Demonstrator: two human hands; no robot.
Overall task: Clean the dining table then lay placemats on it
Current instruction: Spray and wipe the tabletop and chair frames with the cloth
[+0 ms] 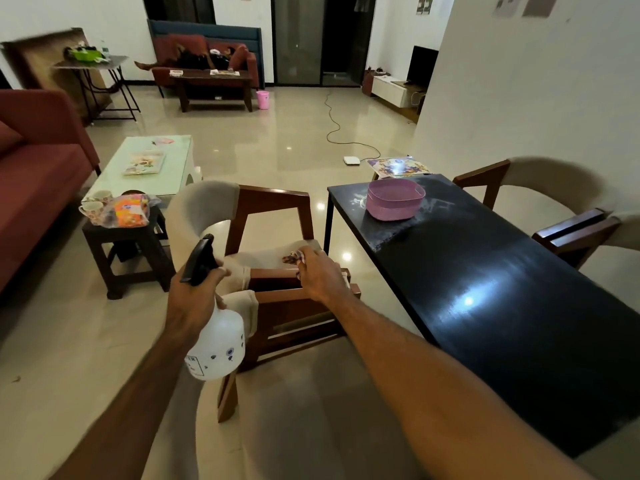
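A long black dining table (491,289) fills the right side of the frame. Its top is smooth and shiny, with a bright light spot and pale wet streaks near the far end. A round pink basket (394,199) with thin ribs sits there. Colorful flat placemats (398,167) lie just past the far end of the table; what they rest on is hard to see. The floor (277,140) is glossy pale tile.

The left hand (194,292) grips a white plastic spray bottle (216,344) by its black trigger, in the lower middle. The right hand (318,275) pinches a small crumpled cloth (293,258) over the seat of a wooden chair (277,237) with soft cream padding. The cloth is mostly hidden. A red sofa (31,174) is cut off at the left edge.
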